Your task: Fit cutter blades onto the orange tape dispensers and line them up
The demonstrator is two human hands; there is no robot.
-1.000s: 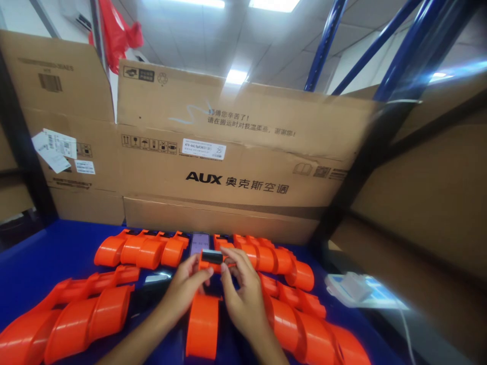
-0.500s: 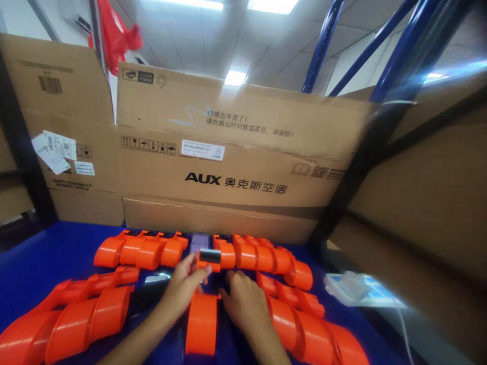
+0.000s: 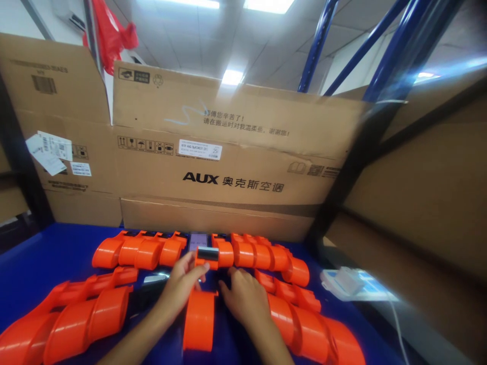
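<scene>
My left hand [image 3: 186, 279] is closed on an orange plastic tape dispenser [image 3: 200, 322], with the thumb across its upper part. A dark strip with a pale toothed edge is at the top of the dispenser, and its wide round body hangs below, towards me. Just right of it is my right hand [image 3: 246, 296], back upward, fingers curled down and thumb pointing at the dispenser's side. Whatever those fingers may hold is hidden under the hand. More orange dispensers stand in rows to the left [image 3: 110, 309] and to the right [image 3: 314, 332].
Behind the hands, further orange dispensers [image 3: 262, 256] line the back of the blue table [image 3: 57, 248]. A phone-like screen [image 3: 198, 240] stands among them. A large cardboard sheet [image 3: 228, 162] walls off the back. At right lies a pale plastic case [image 3: 355, 284] with a white cable [image 3: 397, 324].
The whole view has shifted slightly to the left. Both hands and the dispenser keep nearly the same pose relative to each other.
</scene>
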